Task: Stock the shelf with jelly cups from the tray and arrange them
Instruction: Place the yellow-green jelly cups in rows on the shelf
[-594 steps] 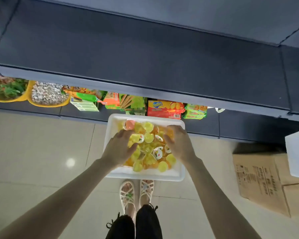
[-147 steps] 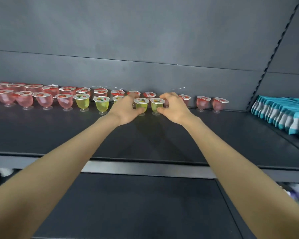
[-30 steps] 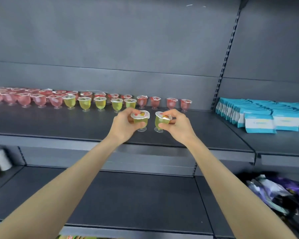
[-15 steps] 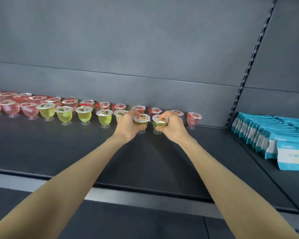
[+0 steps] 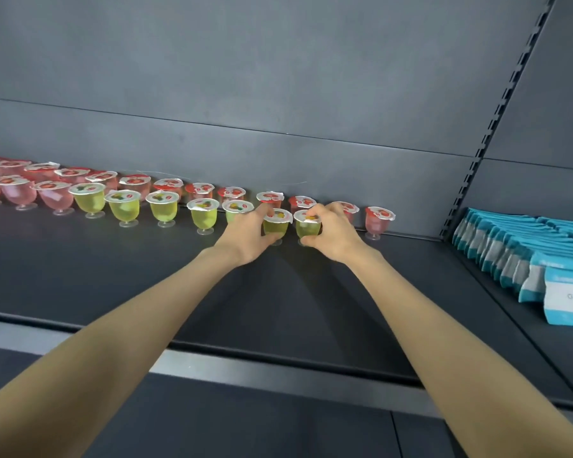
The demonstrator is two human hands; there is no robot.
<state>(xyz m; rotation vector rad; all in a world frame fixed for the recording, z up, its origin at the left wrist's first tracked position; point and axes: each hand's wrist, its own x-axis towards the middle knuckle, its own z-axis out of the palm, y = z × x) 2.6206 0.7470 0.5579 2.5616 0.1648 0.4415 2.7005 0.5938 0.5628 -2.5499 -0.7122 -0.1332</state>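
Head cam, looking along a dark matte metal shelf (image 5: 146, 276). 7 yellow-green jelly cups (image 5: 162, 208) stand in a front row running from 9 o'clock toward centre: clear plastic, goblet-shaped w/ a small round foot, flat white foil lids w/ a fruit print. 5 stand free, though the fifth is partly hidden behind the left hand (image 5: 245, 238). That hand pinches the sixth cup (image 5: 276, 226), thumb low, fingers round its far side. The right hand (image 5: 333, 234) grips the seventh cup (image 5: 306, 229), fingertips on the lid rim, thumb by the foot. Both cups are upright, nearly touching each other, bases at shelf level; can't tell if they're set down. Behind, against the grey back panel (image 5: 278, 94), is a row of red jelly cups (image 5: 167, 186), same shape w/ red-printed lids: over a dozen, plus 3 pink ones in front at 9 o'clock. Exact count unclear, as the frame edge cuts them. At 3 o'clock, well apart, sits a packed row of blue-and-white packets (image 5: 526, 259), flat and glossy, too overlapped to count.
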